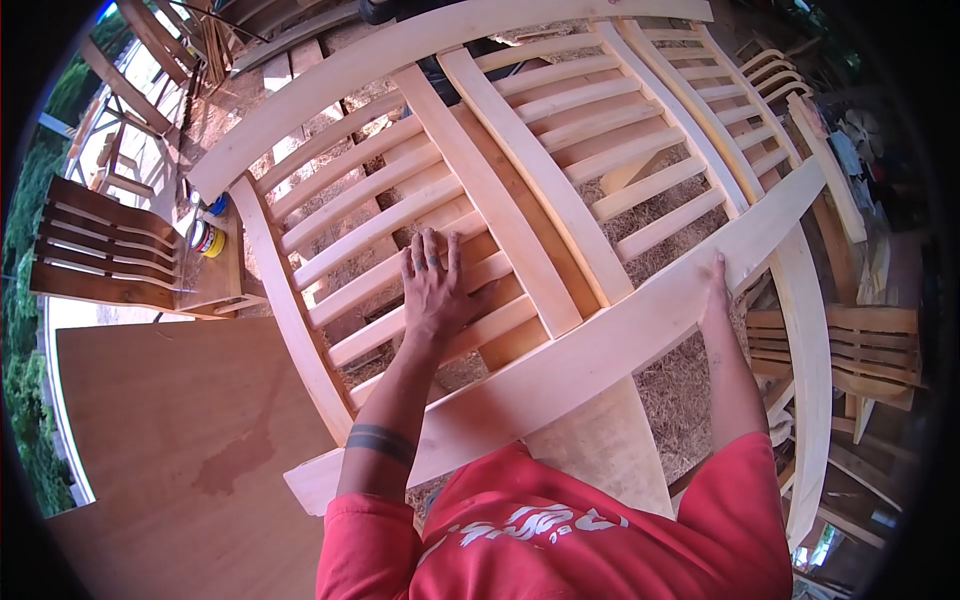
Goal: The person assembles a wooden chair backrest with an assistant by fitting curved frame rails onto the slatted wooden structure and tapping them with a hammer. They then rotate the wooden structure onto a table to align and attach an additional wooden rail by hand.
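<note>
My left hand [435,288] lies palm down on the pale slats [372,236] of a wooden slatted panel, its fingers stretched out. Along the near side runs a long, wide board [570,378], slanting from lower left to upper right across the panel ends. At that board's right part is my right hand [717,292], thumb against its face and the other fingers hidden behind the edge. More slatted sections [600,110] continue to the right, divided by upright rails [490,200]. A curved top board [400,55] spans the far side.
A plywood sheet [190,400] stands at lower left. Beyond it are a dark slatted chair [105,245] and a yellow can [206,239]. Another slatted chair [850,345] and a long curved board [805,390] are on the right. Shavings [670,405] cover the ground.
</note>
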A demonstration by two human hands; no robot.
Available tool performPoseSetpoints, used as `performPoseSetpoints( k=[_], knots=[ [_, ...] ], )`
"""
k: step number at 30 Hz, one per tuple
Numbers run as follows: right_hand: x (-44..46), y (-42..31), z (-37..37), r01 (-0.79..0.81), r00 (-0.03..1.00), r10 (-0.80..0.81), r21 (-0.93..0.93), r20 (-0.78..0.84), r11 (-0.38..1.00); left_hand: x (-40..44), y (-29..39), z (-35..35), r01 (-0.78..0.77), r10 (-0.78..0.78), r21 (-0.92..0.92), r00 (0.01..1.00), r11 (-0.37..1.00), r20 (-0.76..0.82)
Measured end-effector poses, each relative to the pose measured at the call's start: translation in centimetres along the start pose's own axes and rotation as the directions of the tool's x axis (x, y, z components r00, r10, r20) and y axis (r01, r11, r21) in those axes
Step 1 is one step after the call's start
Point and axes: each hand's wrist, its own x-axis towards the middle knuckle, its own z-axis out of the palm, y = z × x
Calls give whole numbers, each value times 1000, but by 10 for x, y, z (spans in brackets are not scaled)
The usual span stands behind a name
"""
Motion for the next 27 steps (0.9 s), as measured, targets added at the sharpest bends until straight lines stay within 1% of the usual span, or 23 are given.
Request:
performPoseSetpoints(
  k=[3, 6, 9, 12, 14, 15, 18, 21, 24, 27],
  knots=[
    [-1, 0, 2, -4, 1000, 4, 25, -14, 1000, 0, -1, 0, -6, 6, 9, 1000, 1000, -7],
    [3, 1, 0, 14, 1000, -14, 3, 12, 1000, 1, 0, 0, -10, 10, 7, 1000, 1000, -17],
    [3, 1, 0, -2, 1000, 2, 0, -20, 1000, 0, 0, 0, 0, 0, 1, 1000, 1000, -18],
    [12, 6, -4, -9, 1000, 8, 27, 25, 1000, -1, 1, 1, 3, -3, -4, 1000, 1000, -31],
    [17, 9, -4, 21, 1000, -21, 34, 5, 999, 0, 2, 0, 1, -1, 1, 1000, 1000, -29],
    [16, 9, -3, 36, 999, -36, 39, -5, 999, 0, 1, 0, 0, 0, 0, 1000, 1000, -30],
    [10, 5, -5, 13, 1000, -13, -8, 5, 1000, 0, 1, 2, -4, 4, 2, 999, 1000, -35],
    [0, 1, 0, 21, 1000, -22, 20, 20, 1000, 0, 1, 1, -4, 4, 4, 999, 1000, -32],
    [-22, -8, 11, 38, 999, -36, 59, -32, 998, 0, 2, 1, 1, -1, 13, 1000, 1000, -17],
    [-12, -3, 7, 54, 997, -53, 30, -51, 998, 0, 2, 0, -5, 5, 7, 1000, 1000, -16]
  ],
)
